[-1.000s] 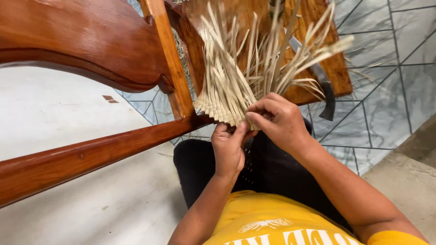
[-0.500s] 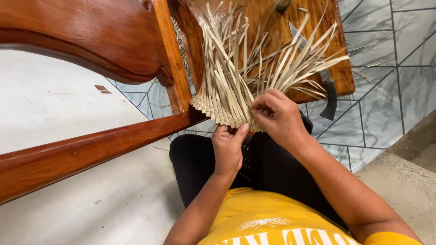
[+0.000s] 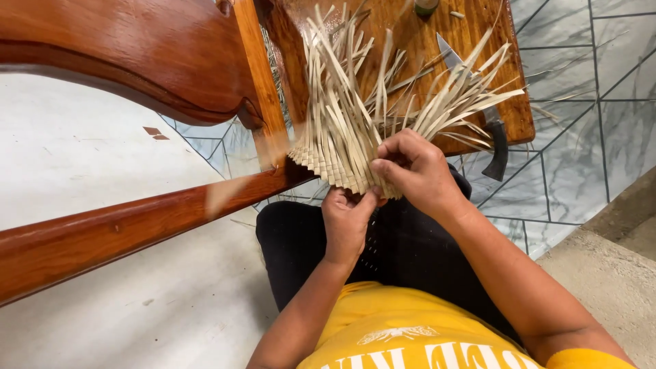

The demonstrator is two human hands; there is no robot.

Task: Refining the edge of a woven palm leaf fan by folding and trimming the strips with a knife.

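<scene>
Woven strips [image 3: 342,147] pinched between both hands' fingers [image 3: 383,164]

Two hands, the left hand [image 3: 346,222] and right hand [image 3: 415,171], meet at one woven palm-strip piece [image 3: 342,147]; one knife [image 3: 482,116] lies beyond the right hand on one wooden board [image 3: 506,75].

Pale woven strip band [image 3: 339,164], loose ends fanning upward, lower edge apparently plaited

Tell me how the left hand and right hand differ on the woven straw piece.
The left hand supports the pale woven straw piece from beneath, at its plaited edge; the right hand sits higher, fingers curled, pinching loose strips. The left lies flatter; the right is knuckled. Both touch the straw.
</scene>
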